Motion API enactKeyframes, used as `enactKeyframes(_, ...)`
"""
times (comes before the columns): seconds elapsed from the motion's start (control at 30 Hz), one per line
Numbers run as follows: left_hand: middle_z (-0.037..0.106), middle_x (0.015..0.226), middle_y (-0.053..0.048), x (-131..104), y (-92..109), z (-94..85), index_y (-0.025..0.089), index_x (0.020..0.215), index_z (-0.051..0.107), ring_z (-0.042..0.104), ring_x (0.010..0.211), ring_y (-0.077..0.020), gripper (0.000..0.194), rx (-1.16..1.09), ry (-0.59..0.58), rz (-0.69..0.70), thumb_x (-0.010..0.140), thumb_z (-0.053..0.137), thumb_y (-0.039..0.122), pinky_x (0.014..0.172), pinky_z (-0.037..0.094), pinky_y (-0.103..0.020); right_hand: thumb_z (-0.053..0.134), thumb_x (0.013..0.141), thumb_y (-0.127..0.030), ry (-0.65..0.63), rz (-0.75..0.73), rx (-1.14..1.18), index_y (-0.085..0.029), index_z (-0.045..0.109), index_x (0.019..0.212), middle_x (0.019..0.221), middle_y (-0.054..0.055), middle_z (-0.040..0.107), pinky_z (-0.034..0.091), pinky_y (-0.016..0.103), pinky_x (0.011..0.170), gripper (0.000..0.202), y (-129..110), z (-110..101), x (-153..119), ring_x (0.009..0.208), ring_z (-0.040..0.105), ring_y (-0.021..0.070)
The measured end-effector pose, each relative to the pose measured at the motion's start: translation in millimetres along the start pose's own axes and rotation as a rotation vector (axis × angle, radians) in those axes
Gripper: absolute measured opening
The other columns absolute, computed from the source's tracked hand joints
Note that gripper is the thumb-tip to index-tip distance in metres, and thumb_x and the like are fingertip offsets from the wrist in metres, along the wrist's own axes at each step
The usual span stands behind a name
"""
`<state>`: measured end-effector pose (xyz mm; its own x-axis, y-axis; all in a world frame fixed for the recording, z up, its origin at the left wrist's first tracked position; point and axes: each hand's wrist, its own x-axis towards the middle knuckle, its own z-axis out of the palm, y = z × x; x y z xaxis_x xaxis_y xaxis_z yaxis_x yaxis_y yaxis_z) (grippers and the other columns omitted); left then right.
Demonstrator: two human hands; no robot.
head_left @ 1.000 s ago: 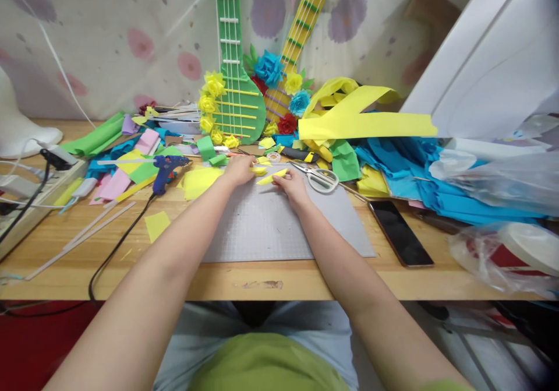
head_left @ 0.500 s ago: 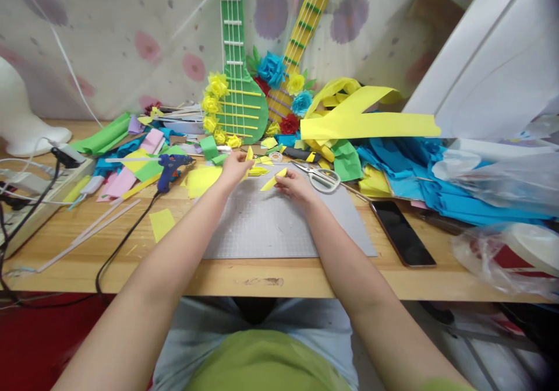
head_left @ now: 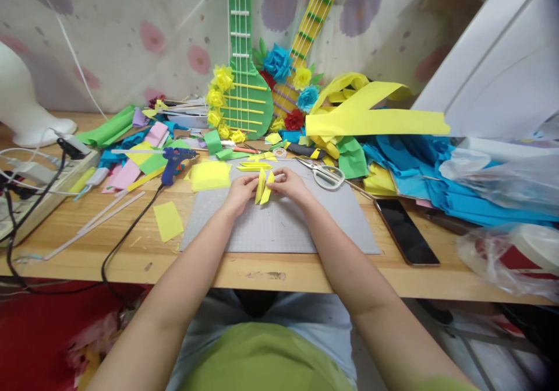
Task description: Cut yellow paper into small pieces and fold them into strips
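Over the grey cutting mat point(head_left: 279, 233), my left hand point(head_left: 241, 195) pinches a narrow folded strip of yellow paper point(head_left: 260, 187). My right hand point(head_left: 290, 183) grips a second yellow paper strip point(head_left: 268, 189), tilted and close beside the first. Whether the two strips touch I cannot tell. Just behind my hands lie more folded yellow strips point(head_left: 254, 166). A stack of yellow paper squares point(head_left: 210, 176) rests by the mat's upper left corner. White-handled scissors point(head_left: 328, 177) lie on the mat's upper right.
A blue glue gun point(head_left: 173, 164) with a black cord lies left, near a power strip point(head_left: 48, 190). A phone point(head_left: 406, 231) is at the right. Behind stand a green paper instrument point(head_left: 248, 105) with yellow flowers and a yellow one point(head_left: 312, 24). Blue crepe paper point(head_left: 437, 175) is heaped right.
My left hand has come toward me and to the right, bringing its yellow strip beside the one in my right hand. The view has shifted slightly.
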<state>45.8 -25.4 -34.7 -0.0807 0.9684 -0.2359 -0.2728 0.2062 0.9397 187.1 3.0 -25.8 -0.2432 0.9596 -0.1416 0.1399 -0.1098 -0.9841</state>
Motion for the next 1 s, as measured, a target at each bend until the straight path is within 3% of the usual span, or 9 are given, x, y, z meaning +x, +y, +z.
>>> enactKeyframes(0.2,0.07,0.081,-0.007,0,-5,2.1,0.012,0.084,0.066,0.064,0.068,-0.0137,0.023,0.003,0.064,0.026,0.064,0.068,0.022,0.071,0.051,-0.029,0.066,0.059,-0.01,0.048,-0.005,0.037,-0.02,0.048,0.083,0.053,-0.007,0.057,0.047,0.022,0.049,0.032,6,4,3,0.046,0.055,0.0092)
enactKeyframes(0.63,0.07,0.087,-0.006,4,-15,5.5,0.014,0.086,0.068,0.064,0.073,-0.0144,0.022,0.079,0.185,0.148,0.068,0.062,0.025,0.069,0.05,-0.026,0.063,0.06,-0.011,0.041,-0.068,-0.062,-0.02,0.047,0.076,0.055,-0.007,0.059,0.044,0.021,0.048,0.024,10,6,8,0.047,0.055,0.0085)
enactKeyframes(1.0,0.071,0.087,-0.005,2,-16,7.7,0.015,0.086,0.069,0.065,0.08,-0.0161,0.021,0.115,0.156,0.165,0.067,0.061,0.021,0.075,0.05,-0.027,0.063,0.059,-0.012,0.089,-0.071,-0.077,-0.019,0.048,0.075,0.056,-0.006,0.06,0.04,0.019,0.047,0.023,12,10,8,0.046,0.052,0.0075)
